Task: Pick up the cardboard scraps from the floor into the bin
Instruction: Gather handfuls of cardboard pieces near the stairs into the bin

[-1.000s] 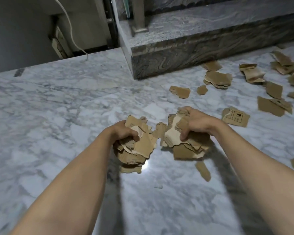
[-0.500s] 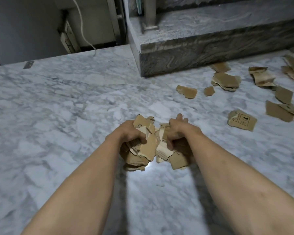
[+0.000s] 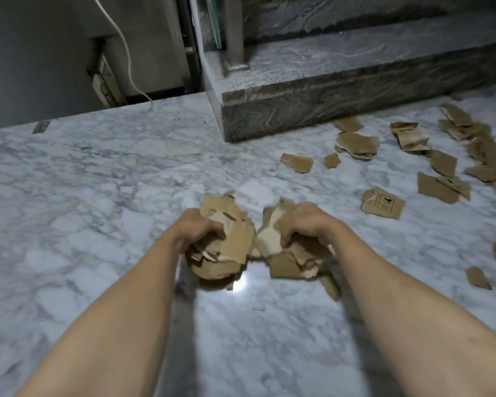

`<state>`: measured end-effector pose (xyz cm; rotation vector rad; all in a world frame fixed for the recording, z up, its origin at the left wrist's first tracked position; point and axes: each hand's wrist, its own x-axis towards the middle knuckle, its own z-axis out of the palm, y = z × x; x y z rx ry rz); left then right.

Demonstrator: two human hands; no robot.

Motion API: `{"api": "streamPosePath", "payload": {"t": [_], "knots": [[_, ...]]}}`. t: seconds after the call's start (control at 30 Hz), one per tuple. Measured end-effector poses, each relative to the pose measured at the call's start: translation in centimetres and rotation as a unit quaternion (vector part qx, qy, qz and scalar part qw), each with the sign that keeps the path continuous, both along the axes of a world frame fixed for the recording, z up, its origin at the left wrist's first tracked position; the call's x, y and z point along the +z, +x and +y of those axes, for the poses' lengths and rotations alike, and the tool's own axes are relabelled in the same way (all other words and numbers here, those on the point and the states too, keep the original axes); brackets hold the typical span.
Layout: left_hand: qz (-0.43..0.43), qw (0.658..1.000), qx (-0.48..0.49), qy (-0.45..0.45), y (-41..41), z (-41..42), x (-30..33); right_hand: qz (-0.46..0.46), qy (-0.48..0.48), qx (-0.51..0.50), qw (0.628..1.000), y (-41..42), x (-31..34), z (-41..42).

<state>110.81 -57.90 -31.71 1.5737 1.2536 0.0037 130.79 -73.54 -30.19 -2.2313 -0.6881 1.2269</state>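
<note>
Both hands are full here: the left hand [image 3: 196,226] is clenched round a thick wad of cardboard scraps [image 3: 226,247], fingers curled in from the top, and the right hand [image 3: 305,224] grips its own bundle of scraps [image 3: 291,257] just beside it, the two clumps nearly touching in the middle. Both bundles sit low over the marble floor [image 3: 98,196], and a bit of blur makes it hard to say if they rest on it. Plenty of loose scraps [image 3: 453,156] lie scattered toward the floor's right edge, near the grey stone step [image 3: 341,81]. One piece, the printed scrap [image 3: 382,203], lies right of the right hand and shows black box-handling symbols, too small to read. A white cable [image 3: 126,50] hangs at the floor's far edge.
</note>
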Motion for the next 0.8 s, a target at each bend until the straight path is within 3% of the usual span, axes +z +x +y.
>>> {"api": "streamPosePath", "payload": {"t": [0.17,0.3,0.37,0.5,0.8], "knots": [[-0.095,0.978,0.159,-0.091,-7.0,1.2,0.3,0.043,0.095,-0.133,0.986,1.3,1.4,-0.8],[-0.118,0.951,0.252,-0.132,-12.3,-0.9,-1.0,0.038,0.075,-0.028,0.996,-2.2,1.3,0.3],[-0.119,0.94,0.288,-0.138,-14.2,-2.4,-1.7,0.049,0.028,0.077,0.995,-5.2,1.3,1.1],[-0.109,0.928,0.329,-0.135,-16.9,-4.4,-3.3,-0.04,-0.069,0.285,0.955,-11.7,-0.9,2.6],[-0.125,0.919,0.354,-0.12,-17.6,-4.0,-5.2,-0.144,-0.11,0.298,0.937,-15.2,-3.7,4.6]]}}
